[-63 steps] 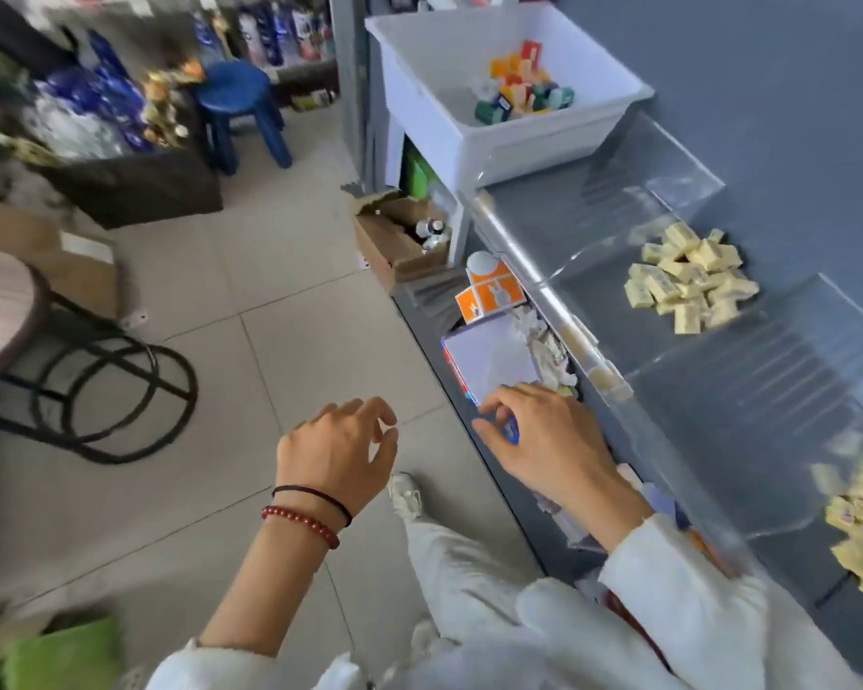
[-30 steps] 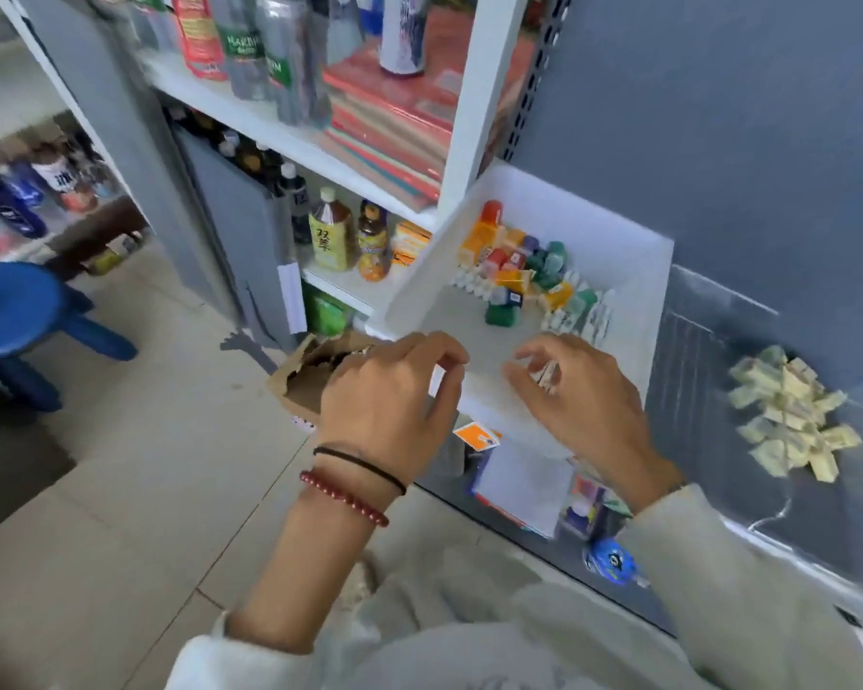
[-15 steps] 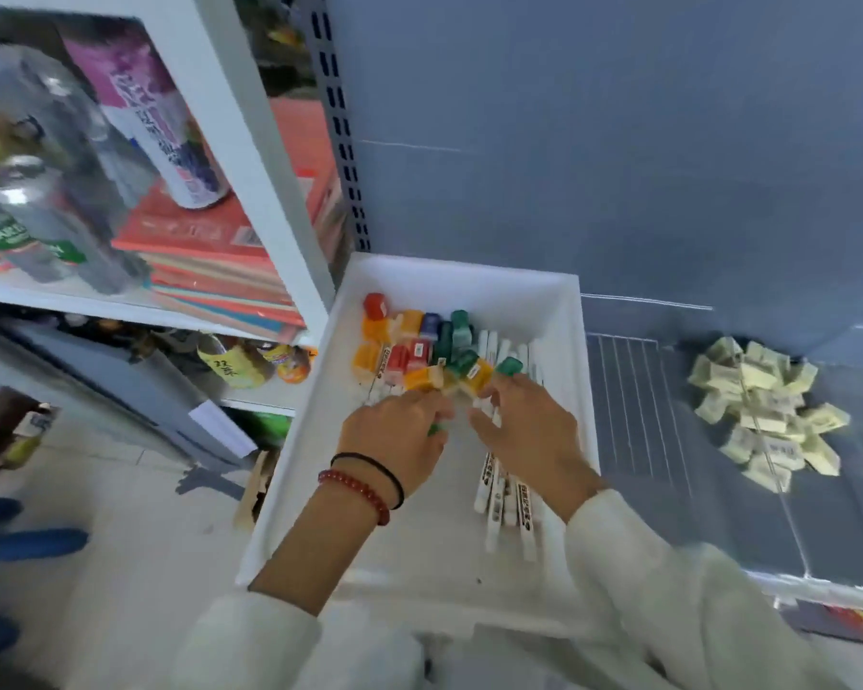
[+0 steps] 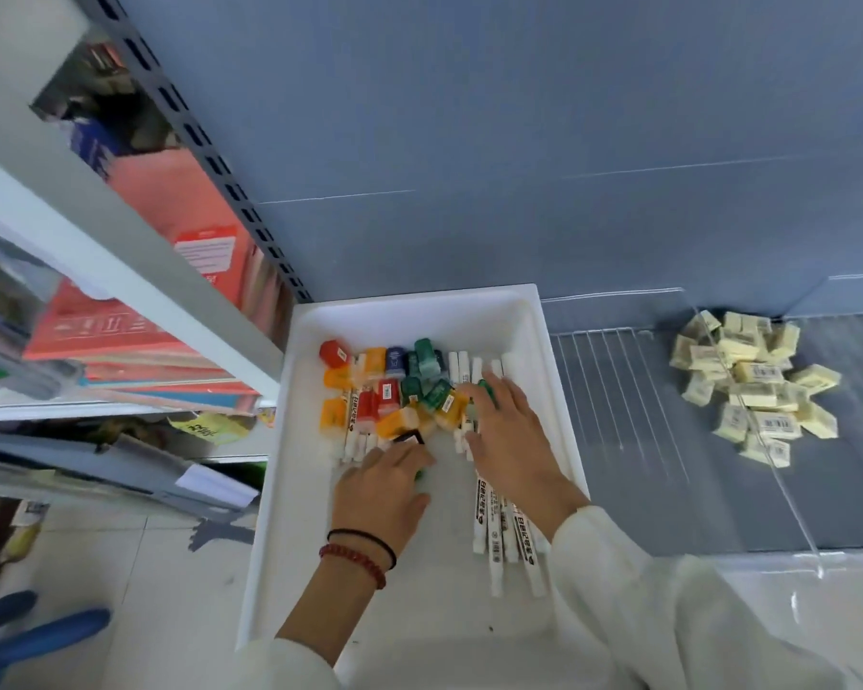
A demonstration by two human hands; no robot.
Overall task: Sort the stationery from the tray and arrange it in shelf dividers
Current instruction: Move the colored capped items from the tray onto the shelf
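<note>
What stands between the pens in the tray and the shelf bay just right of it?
Only the right wall of the tray; the pens must be lifted over it. The right hand rests on them.

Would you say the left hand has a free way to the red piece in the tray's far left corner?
Probably yes: the left hand is inside the open white tray, nothing covers the red piece, and only low orange pieces lie between.

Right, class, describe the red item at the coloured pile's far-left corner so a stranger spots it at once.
Start at the white tray. At its far end lies a coloured pile; the red item caps its far-left corner. Other reds sit nearer, hemmed in mid-pile.
</note>
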